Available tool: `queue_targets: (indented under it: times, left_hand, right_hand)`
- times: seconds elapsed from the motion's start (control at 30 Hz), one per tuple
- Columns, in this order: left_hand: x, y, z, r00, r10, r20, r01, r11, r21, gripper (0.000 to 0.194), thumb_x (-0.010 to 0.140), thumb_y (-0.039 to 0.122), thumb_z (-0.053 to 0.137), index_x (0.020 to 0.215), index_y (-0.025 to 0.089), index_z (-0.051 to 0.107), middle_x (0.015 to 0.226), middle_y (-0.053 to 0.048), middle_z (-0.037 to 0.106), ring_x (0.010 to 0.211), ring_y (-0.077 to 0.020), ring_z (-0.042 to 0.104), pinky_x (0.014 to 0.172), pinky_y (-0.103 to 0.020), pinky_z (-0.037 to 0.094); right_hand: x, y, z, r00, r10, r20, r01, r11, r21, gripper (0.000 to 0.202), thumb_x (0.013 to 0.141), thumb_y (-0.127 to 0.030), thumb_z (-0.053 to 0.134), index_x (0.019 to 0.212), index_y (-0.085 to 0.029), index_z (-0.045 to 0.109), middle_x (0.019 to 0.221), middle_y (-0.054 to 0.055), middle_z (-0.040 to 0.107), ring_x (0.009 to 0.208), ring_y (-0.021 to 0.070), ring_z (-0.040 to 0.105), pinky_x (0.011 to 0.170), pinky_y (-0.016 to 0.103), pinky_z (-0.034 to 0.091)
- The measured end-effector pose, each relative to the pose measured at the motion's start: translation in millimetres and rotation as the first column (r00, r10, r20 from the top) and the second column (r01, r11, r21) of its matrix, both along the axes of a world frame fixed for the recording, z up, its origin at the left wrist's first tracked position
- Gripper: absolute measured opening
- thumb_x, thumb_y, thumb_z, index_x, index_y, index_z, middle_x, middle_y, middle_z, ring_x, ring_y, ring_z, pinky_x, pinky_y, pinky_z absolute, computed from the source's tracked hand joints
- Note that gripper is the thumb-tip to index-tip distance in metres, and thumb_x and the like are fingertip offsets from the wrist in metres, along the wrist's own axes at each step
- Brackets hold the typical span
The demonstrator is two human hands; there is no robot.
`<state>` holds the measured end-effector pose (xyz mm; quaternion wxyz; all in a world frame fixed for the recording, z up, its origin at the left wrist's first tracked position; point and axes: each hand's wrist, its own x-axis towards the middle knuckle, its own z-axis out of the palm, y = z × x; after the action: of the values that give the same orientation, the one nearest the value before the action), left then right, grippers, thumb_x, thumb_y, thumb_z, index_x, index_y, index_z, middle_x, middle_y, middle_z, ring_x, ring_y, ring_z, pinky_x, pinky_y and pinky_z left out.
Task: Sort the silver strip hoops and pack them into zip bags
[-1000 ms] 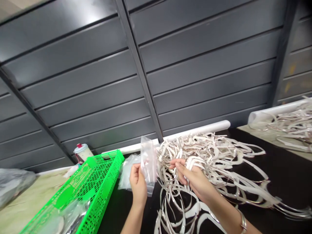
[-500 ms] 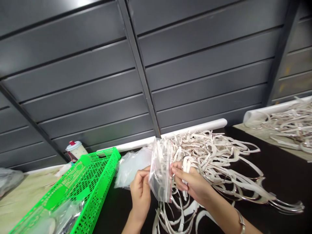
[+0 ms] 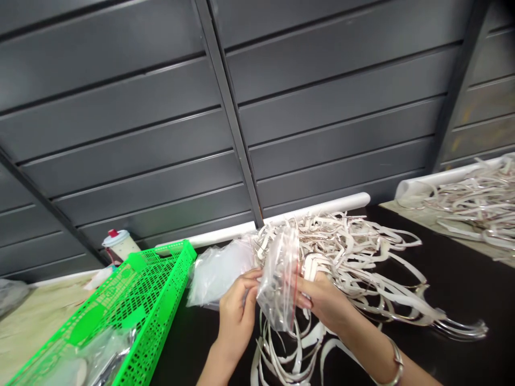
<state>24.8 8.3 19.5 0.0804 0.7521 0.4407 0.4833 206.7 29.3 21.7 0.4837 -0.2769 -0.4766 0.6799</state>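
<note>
A clear zip-lock bag (image 3: pixel 276 292) with red lines along its mouth hangs upright between my hands. My left hand (image 3: pixel 239 305) is closed in a pinch on the bag's left side. My right hand (image 3: pixel 322 295) is closed at the mouth on the right, its fingertips partly hidden by the plastic. A small bunch of curved white strips (image 3: pixel 316 262) passes through that hand, its ends bent over the fingers. Behind and below lies a tangled heap of white and shiny curved strips (image 3: pixel 354 241). More clear bags (image 3: pixel 219 273) lie flat to the left.
On the left, a green mesh basket (image 3: pixel 161 300) holds filled plastic bags. A lidded cup (image 3: pixel 123 244) stands behind it. A white roll (image 3: pixel 322 205) runs along the grey panelled wall (image 3: pixel 341 107). Another heap of strips (image 3: pixel 483 198) lies far right on the dark table (image 3: pixel 454 273).
The bag has shifted slightly right and tilted, and its mouth now covers more of my right fingertips. My left hand has moved a little right with it.
</note>
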Motion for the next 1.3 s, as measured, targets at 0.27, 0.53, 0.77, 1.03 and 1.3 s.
queue_targets:
  times: [0.27, 0.53, 0.77, 1.03, 1.3]
  left_hand:
    - [0.6, -8.5, 16.2, 0.998, 0.049, -0.03, -0.051, 0.998, -0.042, 0.021, 0.087, 0.025, 0.045, 0.1, 0.02, 0.061, 0.094, -0.007, 0.063, 0.087, -0.021, 0.061, 0.074, -0.033, 0.049]
    - [-22.6, -7.9, 27.3, 0.985, 0.171, 0.019, -0.171, 0.985, 0.018, 0.02, 0.088, 0.028, 0.047, 0.098, 0.021, 0.063, 0.091, -0.006, 0.06, 0.086, -0.02, 0.058, 0.075, -0.032, 0.048]
    - [10.6, -28.5, 23.6, 0.986, -0.084, -0.141, 0.057, 0.981, -0.185, 0.05, 0.077, 0.022, 0.064, 0.125, 0.027, 0.049, 0.095, -0.005, 0.058, 0.079, -0.0185, 0.058, 0.072, -0.032, 0.051]
    - [-5.8, -23.6, 26.1, 0.977, 0.003, -0.214, -0.007, 1.0, -0.018, 0.06, 0.074, -0.003, 0.04, 0.125, 0.028, 0.05, 0.114, -0.008, 0.048, 0.077, -0.0139, 0.056, 0.072, -0.029, 0.051]
    - [-12.3, -31.6, 33.6, 0.943, 0.086, -0.323, -0.043, 0.99, 0.137, 0.048, 0.07, -0.004, 0.039, 0.1, 0.022, 0.065, 0.106, -0.008, 0.047, 0.073, -0.0143, 0.053, 0.065, -0.029, 0.05]
  right_hand:
    - [-2.0, -11.2, -0.4, 0.85, -0.19, 0.492, -0.025, 0.917, 0.398, 0.025, 0.08, -0.037, 0.05, 0.079, -0.019, 0.066, 0.085, 0.003, 0.068, 0.09, 0.0235, 0.061, 0.088, 0.034, 0.044]
    - [-6.5, -11.0, -2.2, 0.781, -0.295, 0.551, -0.087, 0.822, 0.563, 0.02, 0.079, -0.021, 0.041, 0.068, -0.018, 0.058, 0.07, 0.001, 0.062, 0.073, 0.0191, 0.058, 0.078, 0.031, 0.045]
    - [-14.8, -15.5, -15.1, 0.787, -0.309, 0.534, -0.203, 0.687, 0.698, 0.011, 0.073, -0.016, 0.047, 0.071, -0.02, 0.057, 0.071, 0.001, 0.058, 0.067, 0.0171, 0.053, 0.067, 0.028, 0.044]
    - [-12.3, -18.3, -14.1, 0.734, -0.281, 0.618, -0.384, 0.58, 0.719, 0.014, 0.067, -0.008, 0.046, 0.059, -0.019, 0.042, 0.057, -0.005, 0.04, 0.054, 0.0092, 0.035, 0.052, 0.022, 0.031]
    - [6.8, -13.0, 1.5, 0.731, -0.289, 0.618, -0.326, 0.647, 0.689, 0.016, 0.072, -0.007, 0.044, 0.064, -0.019, 0.049, 0.057, -0.005, 0.042, 0.055, 0.0104, 0.039, 0.055, 0.023, 0.034]
